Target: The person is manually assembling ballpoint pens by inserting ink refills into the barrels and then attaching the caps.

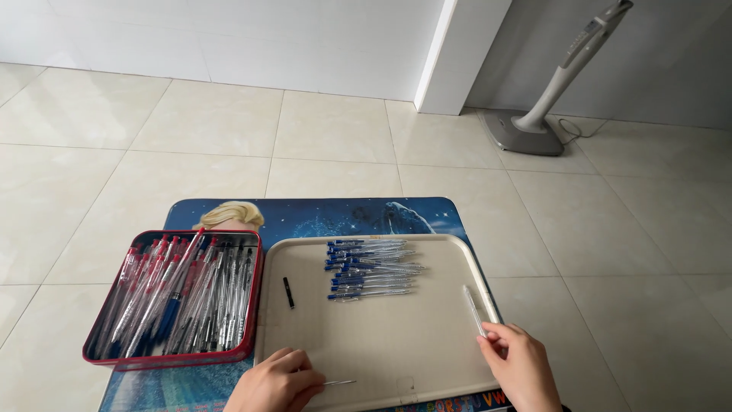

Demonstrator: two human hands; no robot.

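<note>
Glossy cream tiles make up the floor [191, 122] all around me, smooth with thin grey joints, and a white wall runs along the far side. At the far right a grey standing fan [545, 107] leans on its flat oval base.

In front of me sits a low table [343, 214] with a rounded top, printed in dark blue with a cartoon picture; a yellow-haired figure shows at its far left edge and a strip of coloured letters runs along the near edge.

On the table's right half lies a beige plastic tray [381, 343], matte, rectangular with rounded corners and a raised rim. Left of it, touching its side, is a red metal tin [248, 305], shallow and rectangular, packed with clear-barrelled pens [179, 301] with red, black and blue caps lying roughly near to far.

At the far middle of the tray is a neat pile of blue-capped pens [370, 268], clear barrels all pointing right. A small black pen cap [288, 292] lies alone at the tray's left.

My right hand [522, 362] rests at the tray's near right rim, fingers curled, pinching the near end of a clear pen barrel [473, 309] that slants away along the rim.

My left hand [278, 381] sits at the near left edge of the tray, loosely fisted, thumb and fingertips gripping a thin ink refill [339, 382] that points right, lying low over the tray.
</note>
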